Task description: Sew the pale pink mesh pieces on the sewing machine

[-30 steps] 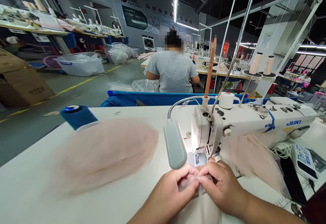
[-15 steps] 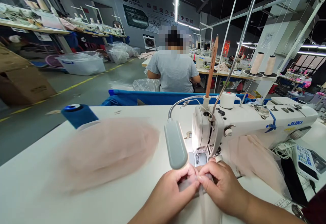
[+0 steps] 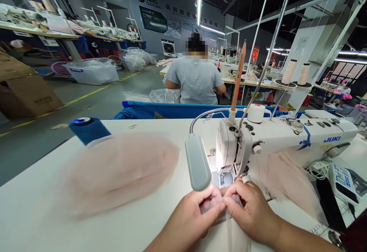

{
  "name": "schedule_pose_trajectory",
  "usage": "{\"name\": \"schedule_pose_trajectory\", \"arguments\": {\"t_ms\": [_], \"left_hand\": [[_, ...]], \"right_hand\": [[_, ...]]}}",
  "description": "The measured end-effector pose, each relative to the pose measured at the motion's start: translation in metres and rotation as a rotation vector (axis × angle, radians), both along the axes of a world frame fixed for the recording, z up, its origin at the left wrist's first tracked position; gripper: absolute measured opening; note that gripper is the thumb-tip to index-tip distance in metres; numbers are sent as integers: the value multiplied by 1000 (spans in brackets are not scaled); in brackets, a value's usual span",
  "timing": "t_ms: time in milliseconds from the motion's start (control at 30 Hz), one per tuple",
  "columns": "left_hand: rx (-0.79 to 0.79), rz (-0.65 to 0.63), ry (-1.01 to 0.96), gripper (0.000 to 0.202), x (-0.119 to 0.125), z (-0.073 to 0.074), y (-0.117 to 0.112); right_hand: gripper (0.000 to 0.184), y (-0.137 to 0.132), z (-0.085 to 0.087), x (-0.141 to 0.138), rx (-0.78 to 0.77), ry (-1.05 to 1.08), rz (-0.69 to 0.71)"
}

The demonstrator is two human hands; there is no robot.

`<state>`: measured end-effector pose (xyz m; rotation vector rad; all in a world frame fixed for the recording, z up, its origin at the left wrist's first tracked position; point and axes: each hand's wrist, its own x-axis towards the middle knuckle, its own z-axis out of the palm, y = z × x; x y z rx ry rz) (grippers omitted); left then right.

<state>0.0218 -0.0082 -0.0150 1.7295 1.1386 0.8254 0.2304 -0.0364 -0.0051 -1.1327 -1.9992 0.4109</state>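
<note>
Pinch grip applies at both hands: the left hand (image 3: 197, 212) and the right hand (image 3: 254, 212) each close thumb and fingers on sheer fabric (image 3: 229, 231), fingertips side by side. The sheer fabric is located directly in front of the metal plate (image 3: 226, 179) of the white sewing machine (image 3: 278, 129) and extends toward the lower edge of the view. A grey lamp head (image 3: 197, 164) hangs from a flexible neck (image 3: 200, 115), just beyond the left hand. A pencil (image 3: 239, 76) stands, slightly tilted, on top of the machine head. To the left, a pale pink pile (image 3: 123, 175) rests on the white tabletop (image 3: 155, 223), with a tilted blue thread cone (image 3: 90, 130) at its far edge. To the right, pale pink cloth (image 3: 286, 179) lies beneath the machine arm, near a white control box (image 3: 342, 181). Farther out, a person in a grey shirt (image 3: 195, 80) sits facing away.
</note>
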Motion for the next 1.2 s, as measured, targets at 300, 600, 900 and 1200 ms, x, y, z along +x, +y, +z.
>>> {"name": "schedule_pose_trajectory", "arguments": {"t_ms": [300, 600, 900, 1200], "left_hand": [[482, 21, 372, 24, 1, 1, 10], [980, -148, 409, 38, -4, 0, 6], [951, -83, 382, 36, -4, -18, 10], [952, -61, 412, 31, -8, -17, 12]], "right_hand": [[21, 13, -11, -8, -77, -165, -152], [17, 14, -18, -1, 2, -209, -114], [24, 15, -10, 6, 151, -297, -59], [23, 19, -10, 4, 234, -323, -125]]}}
